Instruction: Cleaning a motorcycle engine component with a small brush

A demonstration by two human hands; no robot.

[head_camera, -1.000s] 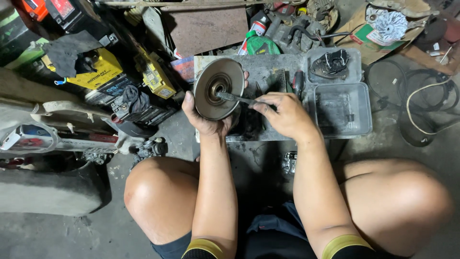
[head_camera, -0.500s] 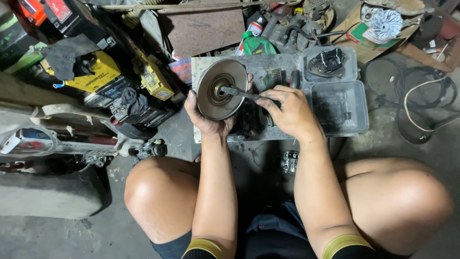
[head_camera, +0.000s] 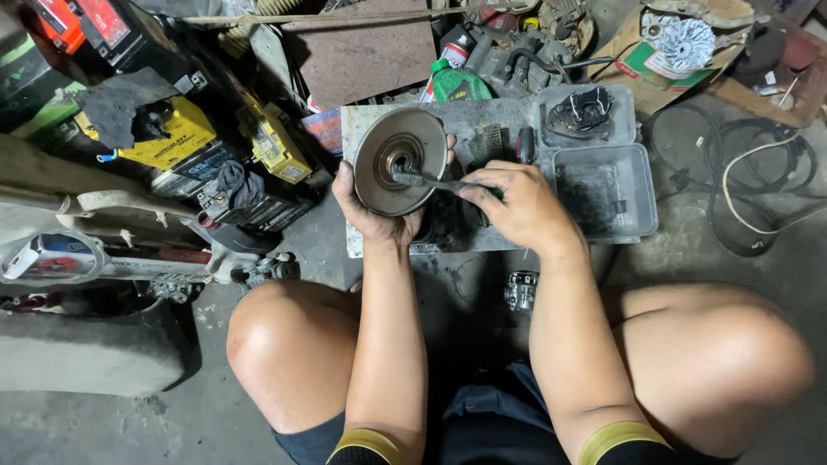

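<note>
My left hand [head_camera: 372,217] holds a round grey metal disc [head_camera: 397,161] upright, face toward me, over a dirty grey tray [head_camera: 508,120]. The disc has a dark hub at its centre. My right hand [head_camera: 515,204] grips a thin metal brush-like tool [head_camera: 428,181] whose tip rests at the disc's hub. My two forearms reach forward between my bare knees as I sit low on the floor.
A clear plastic box [head_camera: 603,191] and a smaller box with a dark part [head_camera: 586,112] sit on the tray's right. Yellow and black batteries [head_camera: 185,142] crowd the left. Black cables [head_camera: 741,172] lie at the right. A small metal part [head_camera: 521,291] lies on the floor.
The tool tip has slid from the disc's right side in to its hub. My right hand has shifted slightly; the disc stays in my left hand.
</note>
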